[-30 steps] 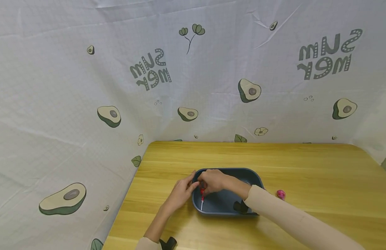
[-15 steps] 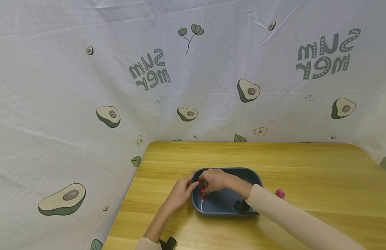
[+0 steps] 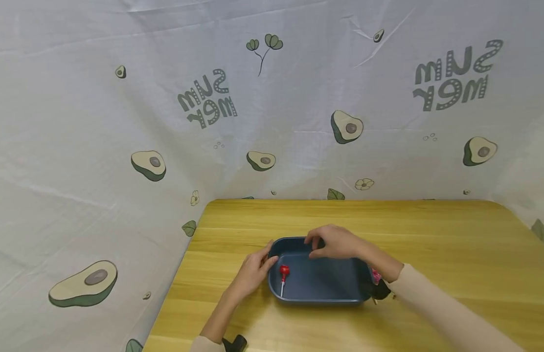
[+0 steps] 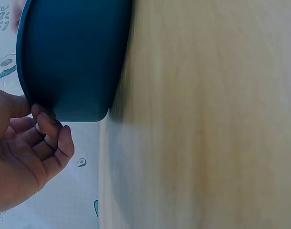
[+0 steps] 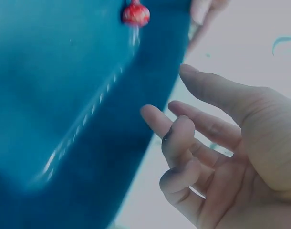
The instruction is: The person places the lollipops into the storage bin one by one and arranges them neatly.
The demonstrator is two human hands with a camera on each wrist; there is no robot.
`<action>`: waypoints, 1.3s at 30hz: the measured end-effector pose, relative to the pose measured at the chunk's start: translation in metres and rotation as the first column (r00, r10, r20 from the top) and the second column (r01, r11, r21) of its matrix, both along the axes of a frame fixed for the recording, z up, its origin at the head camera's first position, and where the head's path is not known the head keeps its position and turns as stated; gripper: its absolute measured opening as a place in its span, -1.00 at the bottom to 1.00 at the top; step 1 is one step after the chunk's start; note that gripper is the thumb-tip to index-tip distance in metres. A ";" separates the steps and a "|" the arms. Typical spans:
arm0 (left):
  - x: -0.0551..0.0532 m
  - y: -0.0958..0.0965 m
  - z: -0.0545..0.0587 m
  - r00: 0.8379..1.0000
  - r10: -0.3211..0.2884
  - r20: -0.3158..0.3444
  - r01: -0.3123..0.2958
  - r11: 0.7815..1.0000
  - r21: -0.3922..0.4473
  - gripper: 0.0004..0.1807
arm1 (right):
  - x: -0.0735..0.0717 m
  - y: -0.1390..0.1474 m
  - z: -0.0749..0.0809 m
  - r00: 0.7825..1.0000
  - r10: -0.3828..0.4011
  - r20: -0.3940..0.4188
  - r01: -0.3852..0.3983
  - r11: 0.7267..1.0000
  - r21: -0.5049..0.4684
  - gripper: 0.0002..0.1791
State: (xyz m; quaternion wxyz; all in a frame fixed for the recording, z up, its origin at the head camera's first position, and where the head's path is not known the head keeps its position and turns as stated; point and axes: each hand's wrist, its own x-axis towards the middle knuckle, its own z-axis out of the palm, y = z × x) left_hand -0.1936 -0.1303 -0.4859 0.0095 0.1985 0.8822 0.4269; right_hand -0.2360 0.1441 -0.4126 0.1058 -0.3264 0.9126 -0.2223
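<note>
A red lollipop with a white stick (image 3: 284, 270) lies inside the dark blue rectangular container (image 3: 323, 297), at its left end. My left hand (image 3: 251, 272) grips the container's left rim; in the left wrist view the thumb and fingertips pinch the wall (image 4: 71, 112). Over the far side of the container, apart from the lollipop, hangs my right hand (image 3: 335, 242). Its fingers are loosely bent and hold nothing, as the right wrist view shows, where the red lollipop head (image 5: 136, 15) sits away from them.
A pink-wrapped lollipop (image 3: 376, 276) lies on the wooden table (image 3: 452, 254) just right of the container, partly hidden behind the right wrist's black camera (image 3: 379, 291). A white printed cloth (image 3: 298, 98) hangs behind and along the left side of the table.
My right hand has let go of the red lollipop and moved up and to the right. The lollipop stays in the container's left end. My left hand keeps its hold on the rim.
</note>
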 end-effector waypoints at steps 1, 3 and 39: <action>0.000 0.000 0.000 1.000 0.002 -0.003 -0.002 1.000 -0.002 -0.39 | 0.002 0.008 0.001 1.000 -0.020 -0.001 0.019 1.000 -0.018 -0.62; 0.000 0.000 0.000 1.000 0.002 -0.007 -0.002 1.000 -0.003 -0.39 | 0.006 0.024 0.005 0.999 -0.049 0.003 0.049 0.997 -0.063 -0.63; 0.000 -0.002 -0.001 1.000 0.003 0.007 -0.003 1.000 0.010 -0.38 | 0.059 0.166 -0.056 0.969 -0.241 -0.053 0.238 0.969 -0.057 -0.87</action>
